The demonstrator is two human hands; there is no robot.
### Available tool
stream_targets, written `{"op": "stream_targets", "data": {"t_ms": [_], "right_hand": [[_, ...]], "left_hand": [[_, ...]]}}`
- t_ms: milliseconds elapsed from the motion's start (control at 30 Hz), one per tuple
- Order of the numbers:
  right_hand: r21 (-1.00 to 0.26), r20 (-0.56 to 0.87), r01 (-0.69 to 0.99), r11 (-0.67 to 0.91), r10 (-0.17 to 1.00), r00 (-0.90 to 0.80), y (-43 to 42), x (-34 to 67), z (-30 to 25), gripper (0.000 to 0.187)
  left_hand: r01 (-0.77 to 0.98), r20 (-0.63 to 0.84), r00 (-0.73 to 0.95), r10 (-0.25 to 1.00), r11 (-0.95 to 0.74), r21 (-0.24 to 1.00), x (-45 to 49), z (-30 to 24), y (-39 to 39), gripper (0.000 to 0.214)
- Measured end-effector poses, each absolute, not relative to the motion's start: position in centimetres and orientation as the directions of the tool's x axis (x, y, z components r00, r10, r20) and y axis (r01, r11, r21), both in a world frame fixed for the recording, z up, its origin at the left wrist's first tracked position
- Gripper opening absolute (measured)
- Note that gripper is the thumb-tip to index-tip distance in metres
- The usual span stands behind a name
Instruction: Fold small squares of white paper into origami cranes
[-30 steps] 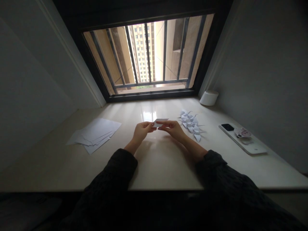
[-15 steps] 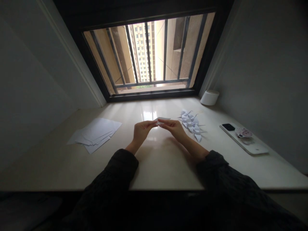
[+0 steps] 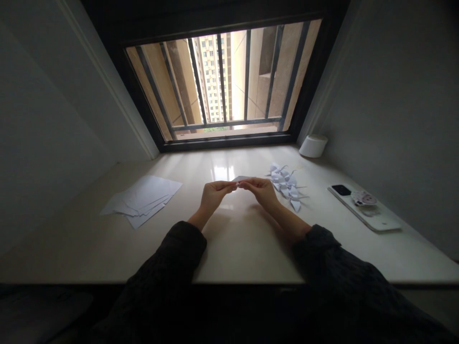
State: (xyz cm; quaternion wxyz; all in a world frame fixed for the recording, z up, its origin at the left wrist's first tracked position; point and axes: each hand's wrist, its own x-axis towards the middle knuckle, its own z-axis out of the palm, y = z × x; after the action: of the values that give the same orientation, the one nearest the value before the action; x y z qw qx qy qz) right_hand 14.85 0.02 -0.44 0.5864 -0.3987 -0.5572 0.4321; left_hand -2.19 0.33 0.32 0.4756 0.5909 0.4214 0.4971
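Observation:
A small piece of folded white paper [image 3: 242, 178] is pinched between my two hands, above the middle of the pale tabletop. My left hand [image 3: 215, 195] is closed, thumb and fingers pressed on the paper's near edge. From the other side my right hand [image 3: 261, 190] grips the same edge, its fingertips meeting those of the left. Most of the paper lies behind the fingers, so its full shape is hidden. Just right of my right hand lies a cluster of several folded paper cranes [image 3: 286, 181].
Loose white paper sheets [image 3: 148, 193] lie overlapping at the left. To the right is a white phone [image 3: 373, 215] with a round cartoon grip on its back. A white cup-like object [image 3: 313, 145] stands in the back right corner, below the barred window [image 3: 229, 141].
Both hands have shifted slightly to the right and their fingertips have drawn closer together. Less of the folded paper shows above the fingers.

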Motion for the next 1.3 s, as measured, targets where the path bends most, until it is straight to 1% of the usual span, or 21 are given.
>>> {"op": "stream_targets", "data": {"t_ms": [100,233,367,467,600,733,867,1000,1133,1300], "right_hand": [[-0.937,0.338,-0.078,0.340,0.940,0.044,-0.1,14.6,-0.3,0.014],[-0.926,0.361,-0.075,0.370,0.926,0.106,-0.3,14.1,-0.2,0.011],[-0.921,0.378,-0.037,0.387,0.913,0.151,-0.3,14.0,-0.5,0.013],[-0.923,0.369,-0.046,0.383,0.911,0.182,-0.1,14.1,-0.6,0.017],[-0.927,0.349,-0.092,0.364,0.926,0.145,-0.1,14.3,-0.4,0.021],[-0.920,0.379,-0.064,0.386,0.921,0.093,-0.2,14.3,-0.2,0.019],[-0.909,0.403,-0.070,0.412,0.908,0.110,-0.2,14.2,-0.2,0.017],[-0.908,0.387,-0.117,0.402,0.913,0.129,-0.3,13.9,-0.3,0.015],[-0.907,0.359,-0.170,0.385,0.919,0.162,-0.3,13.7,-0.5,0.016],[-0.909,0.327,-0.206,0.362,0.927,0.183,-0.2,13.6,-0.6,0.021]], "left_hand": [[-0.001,0.172,0.134,0.976,-0.174,0.985,-1.9,0.4,0.2,0.029],[-0.064,0.201,0.074,0.977,-0.196,0.978,-1.4,0.4,-0.1,0.028],[-0.113,0.191,0.017,0.982,-0.188,0.976,-1.3,0.1,0.0,0.027],[-0.126,0.188,0.002,0.982,-0.186,0.974,-1.4,-0.1,0.1,0.025],[-0.143,0.219,-0.024,0.975,-0.220,0.965,-1.5,-0.1,0.3,0.023],[-0.156,0.221,-0.064,0.973,-0.229,0.961,-1.7,-0.1,0.4,0.023],[-0.140,0.207,-0.076,0.976,-0.215,0.966,-1.6,-0.2,0.5,0.027],[-0.189,0.186,-0.063,0.980,-0.195,0.962,-1.5,-0.3,0.3,0.028],[-0.206,0.220,-0.079,0.972,-0.232,0.951,-1.1,-0.2,0.1,0.027],[-0.197,0.241,-0.093,0.966,-0.255,0.947,-0.8,0.1,-0.2,0.024]]}}
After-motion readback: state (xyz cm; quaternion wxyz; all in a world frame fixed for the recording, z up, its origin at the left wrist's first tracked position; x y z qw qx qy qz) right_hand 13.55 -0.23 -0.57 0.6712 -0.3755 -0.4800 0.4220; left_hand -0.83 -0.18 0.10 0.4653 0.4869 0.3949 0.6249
